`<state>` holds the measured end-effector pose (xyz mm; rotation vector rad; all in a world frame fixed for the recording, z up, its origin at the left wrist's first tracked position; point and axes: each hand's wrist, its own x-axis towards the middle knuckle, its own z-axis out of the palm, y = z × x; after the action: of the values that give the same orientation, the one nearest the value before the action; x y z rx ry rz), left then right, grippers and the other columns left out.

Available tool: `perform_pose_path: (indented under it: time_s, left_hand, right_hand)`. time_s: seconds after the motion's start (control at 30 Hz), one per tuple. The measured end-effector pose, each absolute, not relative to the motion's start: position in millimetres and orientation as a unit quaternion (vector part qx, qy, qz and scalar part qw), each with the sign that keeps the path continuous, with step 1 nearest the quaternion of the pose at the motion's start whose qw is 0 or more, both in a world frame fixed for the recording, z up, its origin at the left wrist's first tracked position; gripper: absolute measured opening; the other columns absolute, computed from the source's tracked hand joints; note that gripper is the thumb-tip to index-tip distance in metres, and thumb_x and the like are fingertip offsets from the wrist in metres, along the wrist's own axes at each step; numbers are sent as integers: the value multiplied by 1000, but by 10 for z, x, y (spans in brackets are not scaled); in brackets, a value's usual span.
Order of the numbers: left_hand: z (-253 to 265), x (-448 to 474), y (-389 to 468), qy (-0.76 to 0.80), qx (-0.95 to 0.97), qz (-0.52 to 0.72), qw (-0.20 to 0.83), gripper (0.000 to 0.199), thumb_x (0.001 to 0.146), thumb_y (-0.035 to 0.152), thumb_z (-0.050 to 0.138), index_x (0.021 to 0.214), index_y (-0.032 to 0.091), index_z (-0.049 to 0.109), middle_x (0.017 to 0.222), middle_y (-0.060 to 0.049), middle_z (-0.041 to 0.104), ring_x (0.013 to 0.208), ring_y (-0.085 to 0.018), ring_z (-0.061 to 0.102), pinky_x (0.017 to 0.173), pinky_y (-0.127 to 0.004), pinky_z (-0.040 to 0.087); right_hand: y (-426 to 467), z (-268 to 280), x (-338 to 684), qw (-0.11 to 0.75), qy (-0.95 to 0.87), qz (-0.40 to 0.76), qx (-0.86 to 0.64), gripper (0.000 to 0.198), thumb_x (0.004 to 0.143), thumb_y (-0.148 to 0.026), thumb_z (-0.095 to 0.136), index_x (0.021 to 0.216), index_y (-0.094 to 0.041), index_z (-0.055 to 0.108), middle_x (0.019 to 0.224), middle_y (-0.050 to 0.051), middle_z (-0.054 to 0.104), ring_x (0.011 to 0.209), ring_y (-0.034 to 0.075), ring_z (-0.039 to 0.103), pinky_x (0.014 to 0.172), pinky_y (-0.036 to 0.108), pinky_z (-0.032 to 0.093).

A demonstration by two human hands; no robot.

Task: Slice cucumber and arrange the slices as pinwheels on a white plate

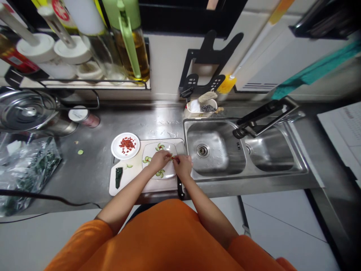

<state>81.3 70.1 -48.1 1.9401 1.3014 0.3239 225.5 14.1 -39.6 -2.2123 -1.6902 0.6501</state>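
Note:
My left hand (160,161) and my right hand (183,166) meet over the right side of a squarish white plate (144,171), fingers pinched close together. Something tiny and reddish shows at the fingertips, too small to make out. Fanned green cucumber slices (160,173) lie in several groups on the plate, a few with a red bit in the middle. Under the plate is a white cutting board (132,184). A round white dish (114,147) of small red pieces (127,144) overlaps the board's upper left corner. Below the dish lies a dark green cucumber piece (119,177).
A knife (181,189) lies at the board's right, handle towards me. Beyond it is a double steel sink (217,146) with a black faucet (254,118). At left are a plastic bag of greens (31,169), a lidded pot (28,111) and a jar (84,116).

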Motion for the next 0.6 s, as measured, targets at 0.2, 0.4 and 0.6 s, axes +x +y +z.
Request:
perform_pose_path:
  time_s: [0.2, 0.4, 0.6]
  left_hand:
    - [-429, 782, 704, 534, 748, 114, 378, 13, 78, 20, 60, 86, 19, 69, 82, -5, 68, 83, -18, 61, 77, -27, 44]
    - [-372, 724, 680, 548, 735, 134, 375, 12, 76, 21, 61, 86, 18, 69, 83, -3, 68, 81, -17, 61, 77, -27, 46]
    - [-308, 484, 607, 579, 711, 184, 356, 13, 77, 24, 61, 87, 19, 68, 86, -3, 68, 80, -16, 61, 77, -27, 47]
  right_hand:
    - [127, -398, 2264, 148, -577, 226, -770, 12, 82, -30, 56, 84, -25, 66, 86, 1, 65, 93, 20, 45, 67, 29, 24]
    - [119, -349, 2266, 136, -572, 236, -774, 13, 81, -28, 55, 85, -24, 67, 86, 2, 64, 95, 20, 45, 67, 28, 24]
    - [88, -331, 2290, 142, -574, 235, -771, 13, 81, -27, 55, 84, -24, 67, 85, 2, 64, 94, 20, 44, 65, 28, 21]
